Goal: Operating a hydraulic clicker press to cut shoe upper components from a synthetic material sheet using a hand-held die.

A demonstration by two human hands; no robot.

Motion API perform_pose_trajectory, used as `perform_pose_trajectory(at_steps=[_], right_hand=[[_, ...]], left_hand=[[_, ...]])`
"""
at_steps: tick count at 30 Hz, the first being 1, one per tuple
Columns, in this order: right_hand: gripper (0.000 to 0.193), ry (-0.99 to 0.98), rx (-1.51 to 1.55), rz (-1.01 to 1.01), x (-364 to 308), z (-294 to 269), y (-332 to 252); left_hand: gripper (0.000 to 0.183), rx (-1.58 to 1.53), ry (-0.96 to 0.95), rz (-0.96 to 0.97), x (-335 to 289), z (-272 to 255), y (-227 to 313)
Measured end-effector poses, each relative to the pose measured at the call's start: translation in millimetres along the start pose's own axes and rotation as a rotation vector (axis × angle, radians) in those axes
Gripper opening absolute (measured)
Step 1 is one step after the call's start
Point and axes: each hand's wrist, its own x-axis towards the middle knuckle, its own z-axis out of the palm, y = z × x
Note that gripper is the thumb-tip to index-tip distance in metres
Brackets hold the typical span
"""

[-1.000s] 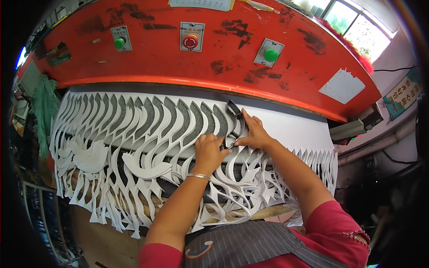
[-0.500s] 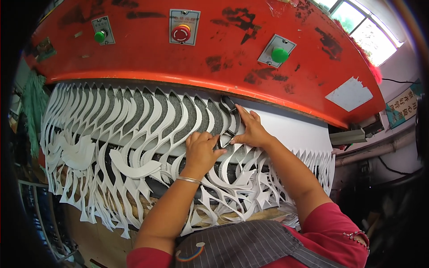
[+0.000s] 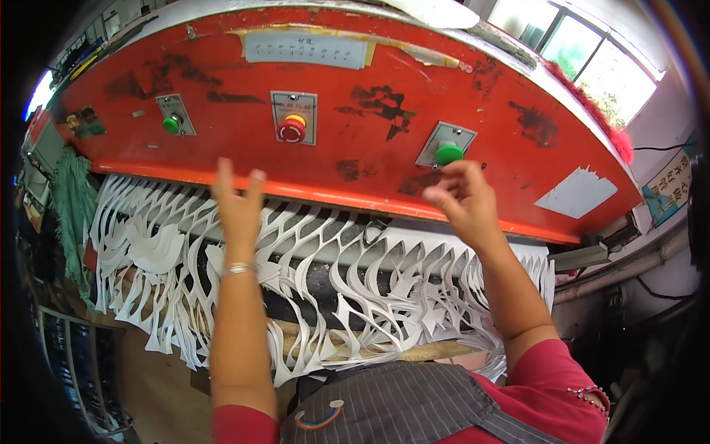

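Note:
My left hand (image 3: 238, 207) is raised in front of the red machine panel (image 3: 214, 159), fingers apart and nothing in them. To its upper right is a red stop button (image 3: 292, 130) on a metal plate. My right hand (image 3: 471, 203) hangs just below the right green button (image 3: 448, 154), its fingers loosely bent and apart from the thumb, and I see nothing in it. Whether a fingertip touches that button I cannot tell. Partly under the panel's lower edge, a dark curved cutting die (image 3: 376, 230) lies on the white sheet material (image 3: 414, 235), which is cut into a net of curved openings.
Another green button (image 3: 171, 124) is at the panel's left. Loose curved white pieces (image 3: 157, 244) lie on the sheet's left part, and cut strips droop over the front edge. A green cloth (image 3: 72, 196) hangs at the left. A metal rack (image 3: 78, 362) stands at the lower left.
Both hands have left the cutting die and risen toward the panel, the left one moving leftward, the right one up to the green button. The view has tilted up, and the die now sits partly under the panel.

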Motion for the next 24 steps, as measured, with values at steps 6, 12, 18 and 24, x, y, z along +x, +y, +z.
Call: perform_pose_trajectory(at_steps=[6, 12, 18, 24], right_hand=[[0.027, 0.179, 0.007, 0.073, 32, -2, -42], [0.025, 0.163, 0.036, 0.127, 34, -6, -50], [0.026, 0.093, -0.092, 0.115, 24, -31, -47], [0.021, -0.303, -0.4, -0.251, -11, 11, -77]], left_hand=[[0.074, 0.343, 0.473, 0.252, 88, -86, -1], [0.063, 0.315, 0.068, 0.338, 67, -113, 23], [0.014, 0.192, -0.746, -0.006, -120, -68, 80], [0.018, 0.421, -0.781, 0.383, -211, -71, 66]])
